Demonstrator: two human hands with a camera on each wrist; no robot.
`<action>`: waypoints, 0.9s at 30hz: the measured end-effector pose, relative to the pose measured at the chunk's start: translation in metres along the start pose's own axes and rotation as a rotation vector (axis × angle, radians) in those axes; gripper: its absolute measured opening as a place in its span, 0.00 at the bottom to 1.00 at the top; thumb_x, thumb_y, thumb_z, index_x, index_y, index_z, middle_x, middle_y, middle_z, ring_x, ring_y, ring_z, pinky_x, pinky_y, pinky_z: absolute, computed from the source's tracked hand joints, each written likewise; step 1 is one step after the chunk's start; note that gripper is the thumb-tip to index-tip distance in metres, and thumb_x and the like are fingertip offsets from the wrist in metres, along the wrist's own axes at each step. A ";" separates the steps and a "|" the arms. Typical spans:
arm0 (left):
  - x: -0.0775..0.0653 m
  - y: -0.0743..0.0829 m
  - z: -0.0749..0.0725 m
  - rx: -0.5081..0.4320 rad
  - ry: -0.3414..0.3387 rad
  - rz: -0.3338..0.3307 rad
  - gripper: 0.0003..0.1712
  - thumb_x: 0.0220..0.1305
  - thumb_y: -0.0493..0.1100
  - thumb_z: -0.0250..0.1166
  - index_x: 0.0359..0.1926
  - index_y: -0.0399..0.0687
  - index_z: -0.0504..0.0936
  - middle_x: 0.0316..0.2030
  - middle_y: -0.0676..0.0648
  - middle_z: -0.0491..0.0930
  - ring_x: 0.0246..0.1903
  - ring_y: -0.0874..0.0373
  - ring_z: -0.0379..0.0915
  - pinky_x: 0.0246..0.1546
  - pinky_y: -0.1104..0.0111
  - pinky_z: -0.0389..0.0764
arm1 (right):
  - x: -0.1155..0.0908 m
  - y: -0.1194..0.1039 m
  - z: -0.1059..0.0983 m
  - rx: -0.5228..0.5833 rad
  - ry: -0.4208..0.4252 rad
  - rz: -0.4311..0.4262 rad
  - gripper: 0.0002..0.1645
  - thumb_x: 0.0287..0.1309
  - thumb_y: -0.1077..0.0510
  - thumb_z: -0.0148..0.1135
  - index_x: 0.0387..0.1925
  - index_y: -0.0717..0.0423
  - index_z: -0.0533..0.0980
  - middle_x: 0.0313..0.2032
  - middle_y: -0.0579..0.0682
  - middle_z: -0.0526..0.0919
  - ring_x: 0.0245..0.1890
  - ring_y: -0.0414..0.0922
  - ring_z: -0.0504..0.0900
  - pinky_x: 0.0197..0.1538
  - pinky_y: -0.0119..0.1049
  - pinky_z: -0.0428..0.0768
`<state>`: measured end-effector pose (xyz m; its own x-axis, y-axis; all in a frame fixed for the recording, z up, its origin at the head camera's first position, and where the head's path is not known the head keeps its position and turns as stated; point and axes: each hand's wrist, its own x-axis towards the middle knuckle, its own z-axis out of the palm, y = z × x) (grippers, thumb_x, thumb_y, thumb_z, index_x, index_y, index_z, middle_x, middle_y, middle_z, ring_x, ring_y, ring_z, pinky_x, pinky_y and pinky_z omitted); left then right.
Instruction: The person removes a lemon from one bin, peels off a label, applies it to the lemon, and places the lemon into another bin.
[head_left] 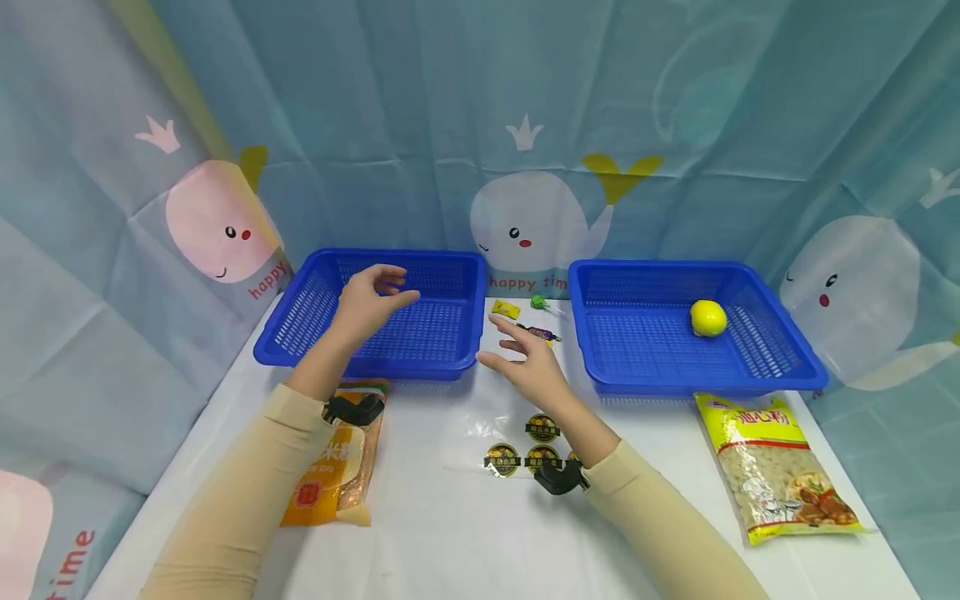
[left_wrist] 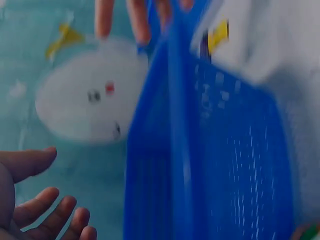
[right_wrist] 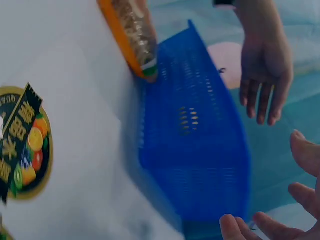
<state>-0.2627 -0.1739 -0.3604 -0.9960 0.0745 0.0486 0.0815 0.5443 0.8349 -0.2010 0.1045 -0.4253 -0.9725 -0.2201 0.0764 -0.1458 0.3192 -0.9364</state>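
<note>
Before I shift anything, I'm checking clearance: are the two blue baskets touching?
Apart: the head view shows white table between the left basket and the right basket.

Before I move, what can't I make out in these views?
- Head: left basket, floor partly hidden by the left grip.
- Head: orange bag, left part covered by the left sleeve.
- Head: yellow candy, lettering too small.
- Right wrist: round sticker, part cut off by the picture's left edge.
- Left wrist: left basket, mesh blurred.

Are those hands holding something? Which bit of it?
Nothing is held: the left hand and the right hand are both empty.
</note>
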 end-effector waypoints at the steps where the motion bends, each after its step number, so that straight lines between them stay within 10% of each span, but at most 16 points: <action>1: 0.007 -0.004 -0.007 0.007 0.000 -0.021 0.34 0.66 0.55 0.69 0.67 0.47 0.72 0.64 0.41 0.74 0.62 0.45 0.70 0.61 0.48 0.75 | 0.003 0.002 0.005 0.000 -0.002 0.018 0.40 0.59 0.39 0.71 0.72 0.32 0.68 0.73 0.45 0.67 0.68 0.54 0.74 0.60 0.53 0.80; 10: 0.054 -0.034 -0.046 -0.103 -0.049 -0.089 0.39 0.65 0.54 0.70 0.71 0.46 0.68 0.70 0.40 0.68 0.70 0.44 0.61 0.70 0.48 0.65 | 0.017 0.009 0.034 -0.034 -0.059 0.069 0.44 0.57 0.35 0.70 0.73 0.28 0.64 0.77 0.43 0.60 0.72 0.57 0.67 0.68 0.57 0.71; 27: 0.087 -0.069 -0.056 -0.107 -0.094 -0.250 0.42 0.65 0.50 0.71 0.75 0.50 0.64 0.78 0.42 0.54 0.77 0.40 0.47 0.75 0.45 0.55 | 0.020 0.017 0.042 0.044 -0.103 0.106 0.41 0.63 0.41 0.67 0.74 0.27 0.62 0.78 0.45 0.58 0.71 0.56 0.69 0.63 0.53 0.78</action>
<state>-0.3568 -0.2519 -0.3835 -0.9767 0.0288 -0.2128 -0.1754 0.4647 0.8679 -0.2152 0.0667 -0.4541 -0.9580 -0.2811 -0.0566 -0.0332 0.3051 -0.9518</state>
